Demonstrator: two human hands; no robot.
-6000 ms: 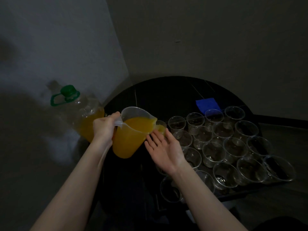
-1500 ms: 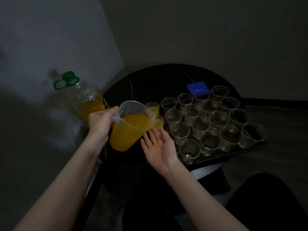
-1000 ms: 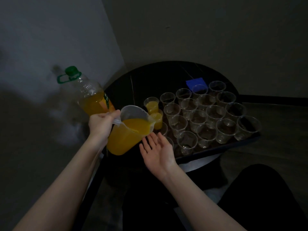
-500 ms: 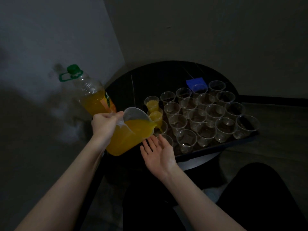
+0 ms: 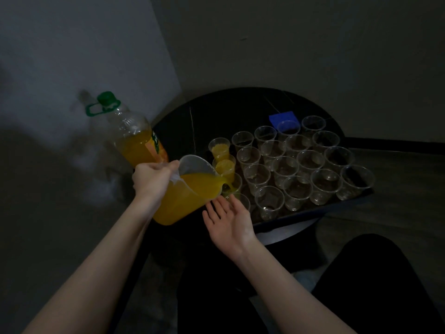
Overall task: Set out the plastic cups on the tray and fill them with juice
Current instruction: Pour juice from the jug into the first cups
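Observation:
My left hand (image 5: 152, 179) grips the handle of a clear plastic jug (image 5: 190, 189) holding orange juice. The jug is tipped right, and juice runs from its spout into a clear cup (image 5: 232, 186) in the tray's left column. Two cups behind it, one at the back (image 5: 219, 148) and one in the middle (image 5: 225, 166), hold juice. My right hand (image 5: 228, 220) is held flat, palm up, just under the spout beside the nearest cup (image 5: 242, 202). Several empty clear cups (image 5: 301, 169) fill the dark tray (image 5: 313, 208).
A large juice bottle (image 5: 134, 138) with a green cap stands at the table's left edge against the wall. A blue square (image 5: 283, 118) lies behind the cups. The round black table (image 5: 216, 112) sits in a room corner; my dark-clothed legs are below.
The jug has tipped further and moved toward me along the left column; juice now pours into the third cup. My right hand stays palm up under the spout.

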